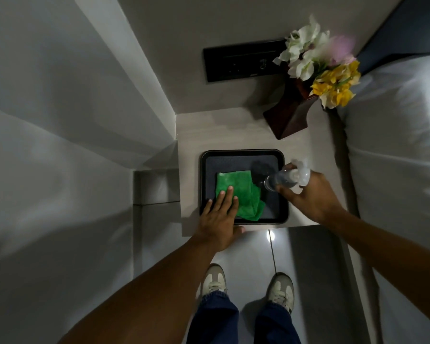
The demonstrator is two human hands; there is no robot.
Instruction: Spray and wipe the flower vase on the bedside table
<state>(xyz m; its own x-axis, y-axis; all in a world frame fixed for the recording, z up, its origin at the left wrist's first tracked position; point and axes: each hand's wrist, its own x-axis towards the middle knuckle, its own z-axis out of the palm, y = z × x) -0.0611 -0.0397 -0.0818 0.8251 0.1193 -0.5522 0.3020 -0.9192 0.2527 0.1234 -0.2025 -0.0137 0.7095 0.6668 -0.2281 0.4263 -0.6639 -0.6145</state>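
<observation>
A dark brown flower vase (pixel 289 112) with white, pink and yellow flowers (pixel 318 63) stands at the back right corner of the pale bedside table (pixel 233 125). In front of it lies a black tray (pixel 243 153) holding a folded green cloth (pixel 243 187). My left hand (pixel 220 217) rests flat on the cloth's near left part, fingers spread. Over the tray's right edge, my right hand (pixel 313 194) is shut on a clear spray bottle (pixel 286 180), tilted with its base toward the tray.
A black switch and socket panel (pixel 243 62) is on the wall behind the table. A bed with white linen (pixel 397 135) runs along the right. A grey wall (pixel 60 120) closes the left side. My shoes (pixel 281 291) stand on the tiled floor below.
</observation>
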